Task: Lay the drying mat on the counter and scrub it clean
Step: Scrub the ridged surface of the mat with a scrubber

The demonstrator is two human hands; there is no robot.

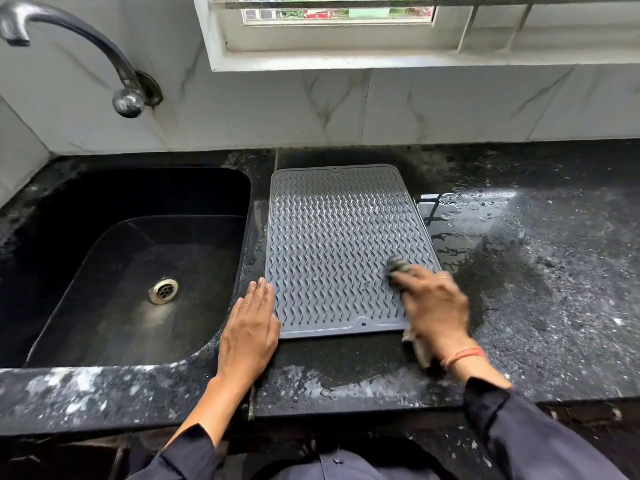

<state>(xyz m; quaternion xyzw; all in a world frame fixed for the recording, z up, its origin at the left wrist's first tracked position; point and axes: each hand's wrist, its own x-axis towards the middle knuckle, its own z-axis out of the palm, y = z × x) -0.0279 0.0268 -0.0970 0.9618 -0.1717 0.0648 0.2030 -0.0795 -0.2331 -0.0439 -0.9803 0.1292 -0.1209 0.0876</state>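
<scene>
While grey ribbed drying mat (pixel 339 247) is laid flat on wet black counter (pixel 536 271) beside sink (pixel 131 258), its left near corner is pressed by flat open left hand (pixel 250 327). Scrubber (pixel 398 266) is gripped by right hand (pixel 434 306) on mat's right near part. Tap (pixel 69 46) seen behind sink.

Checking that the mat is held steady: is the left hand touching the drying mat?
Touching. The head view shows the left hand flat on the counter, its fingers overlapping the drying mat at its near left edge.
</scene>
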